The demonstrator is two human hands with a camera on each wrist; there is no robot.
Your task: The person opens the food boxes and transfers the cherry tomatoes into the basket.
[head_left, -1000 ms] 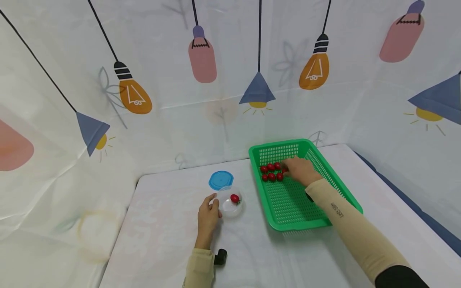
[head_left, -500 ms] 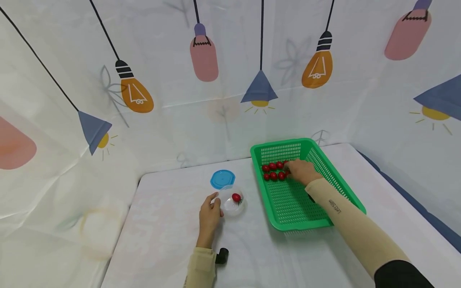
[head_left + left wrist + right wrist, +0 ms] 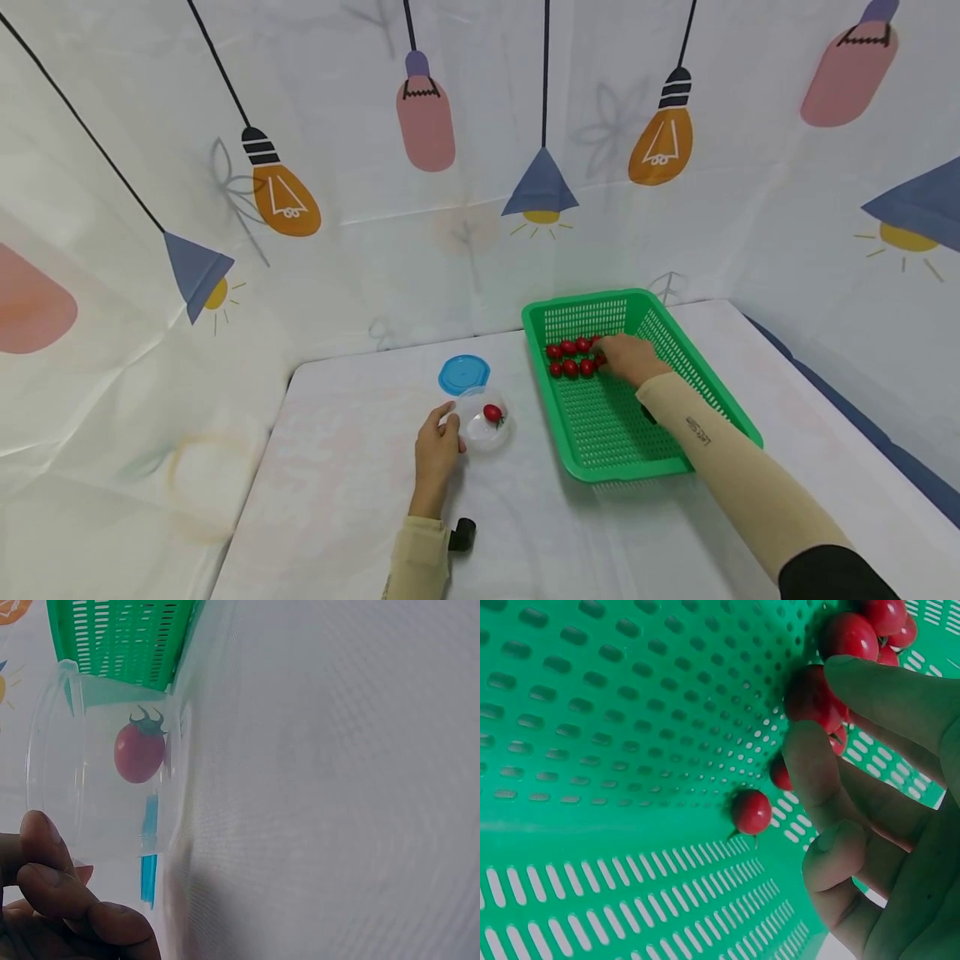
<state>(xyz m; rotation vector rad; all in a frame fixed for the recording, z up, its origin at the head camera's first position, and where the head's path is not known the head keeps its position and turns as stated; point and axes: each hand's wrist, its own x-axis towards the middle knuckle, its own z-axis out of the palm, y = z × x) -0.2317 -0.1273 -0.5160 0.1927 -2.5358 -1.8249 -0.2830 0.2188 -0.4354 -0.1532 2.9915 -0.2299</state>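
Note:
A small clear plastic bowl (image 3: 480,429) stands on the table, with one red cherry tomato (image 3: 139,752) with a green stem inside it. My left hand (image 3: 437,458) is at its left side, fingers curled with fingertips at the rim. Inside the green basket (image 3: 564,442), my right hand (image 3: 630,358) reaches among several cherry tomatoes (image 3: 570,368). In the right wrist view the thumb and a finger pinch one dark red tomato (image 3: 811,699). Another tomato (image 3: 751,811) lies apart, close to the basket's wall.
A blue lid (image 3: 463,374) lies flat behind the bowl, near the table's back edge. The white table (image 3: 337,467) meets a printed cloth wall (image 3: 420,275) at the back. The basket's raised rim surrounds my right hand.
My right hand has shifted slightly rightward among the tomatoes over the last second. The left hand and the bowl keep their places; the head view has shifted slightly.

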